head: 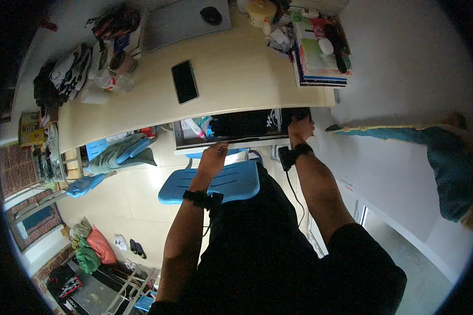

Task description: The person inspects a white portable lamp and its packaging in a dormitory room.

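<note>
A drawer (236, 145) is pulled out beneath the pale desk top (236, 78). My left hand (214, 159) is at the drawer's front edge with its fingers bent; whether it grips the edge is unclear. At the right end, my right hand (300, 128) reaches into the drawer, its fingertips by dark contents. What it may hold is hidden. A black cloth-like item (238, 125) fills much of the drawer, with a white cable (276, 120) to its right. On the left lies a white tube (194, 128) with a pink end. Each wrist wears a black strap.
A smartphone (184, 82) lies on the desk. A stack of books (321, 75) and small items stand at the right. Bottles (114, 80) stand at the left. Below the drawer is a blue chair seat (236, 181). A cable (295, 195) hangs by my right wrist.
</note>
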The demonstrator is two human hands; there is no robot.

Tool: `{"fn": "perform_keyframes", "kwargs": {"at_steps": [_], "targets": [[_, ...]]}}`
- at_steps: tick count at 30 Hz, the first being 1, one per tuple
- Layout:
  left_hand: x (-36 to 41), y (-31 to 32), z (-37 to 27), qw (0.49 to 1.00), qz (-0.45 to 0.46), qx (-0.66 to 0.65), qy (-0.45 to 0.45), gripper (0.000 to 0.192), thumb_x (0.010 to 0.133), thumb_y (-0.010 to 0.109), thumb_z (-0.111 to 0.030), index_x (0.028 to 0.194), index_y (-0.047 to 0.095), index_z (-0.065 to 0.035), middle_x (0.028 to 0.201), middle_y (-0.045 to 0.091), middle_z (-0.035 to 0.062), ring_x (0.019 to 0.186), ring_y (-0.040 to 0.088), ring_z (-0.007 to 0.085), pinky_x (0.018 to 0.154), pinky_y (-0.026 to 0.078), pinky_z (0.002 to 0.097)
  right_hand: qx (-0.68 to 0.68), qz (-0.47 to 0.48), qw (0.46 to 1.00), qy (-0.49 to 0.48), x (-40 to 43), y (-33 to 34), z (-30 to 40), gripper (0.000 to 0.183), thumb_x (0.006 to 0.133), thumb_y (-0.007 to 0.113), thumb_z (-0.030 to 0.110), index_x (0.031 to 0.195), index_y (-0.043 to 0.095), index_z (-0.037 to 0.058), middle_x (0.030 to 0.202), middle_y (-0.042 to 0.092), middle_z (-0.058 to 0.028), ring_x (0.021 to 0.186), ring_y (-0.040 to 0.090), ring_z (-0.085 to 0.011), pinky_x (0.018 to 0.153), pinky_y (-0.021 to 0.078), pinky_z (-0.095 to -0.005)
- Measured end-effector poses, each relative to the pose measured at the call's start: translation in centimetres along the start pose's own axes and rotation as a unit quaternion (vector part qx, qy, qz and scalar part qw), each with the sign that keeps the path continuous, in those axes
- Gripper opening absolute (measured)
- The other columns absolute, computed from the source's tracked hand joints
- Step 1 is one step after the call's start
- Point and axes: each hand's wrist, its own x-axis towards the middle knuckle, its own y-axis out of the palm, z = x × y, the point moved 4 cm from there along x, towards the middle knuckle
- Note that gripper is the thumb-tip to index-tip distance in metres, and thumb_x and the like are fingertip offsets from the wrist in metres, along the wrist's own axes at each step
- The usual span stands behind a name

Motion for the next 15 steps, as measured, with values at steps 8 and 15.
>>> {"fn": "perform_keyframes", "kwargs": {"at_steps": [8,15], "targets": [[-0.9,0.2,6.6,0.954,0.019,-0.253,-0.158,0.029,0.089,0.049,-0.024,0.106,0.057,-0.0021,0.087,0.064,0.0100,0.070,0.063,0.0164,0.059,0.049,0.0286,-0.092,0.003,0.989,-0.116,1.1,-1.6,-1.0,0.027,0.074,0.060,0.023,0.091,0.055,0.0040,0.102,0.040,-0.0161,0.099,0.037,-0.0346,0.081,0.0309,-0.0469],[-2.2,-0.4,9.9,0.869,0.006,-0.413,-0.274,0.032,0.089,0.050,-0.023,0.112,0.052,-0.0004,0.097,0.062,0.0148,0.081,0.063,0.0245,0.066,0.051,0.0327,-0.166,0.015,0.965,-0.205,1.0,-1.9,-0.4,0.045,0.082,0.049,0.025,0.125,0.043,0.0151,0.127,0.036,-0.0142,0.122,0.030,-0.0331,0.098,0.0224,-0.0569]]}}
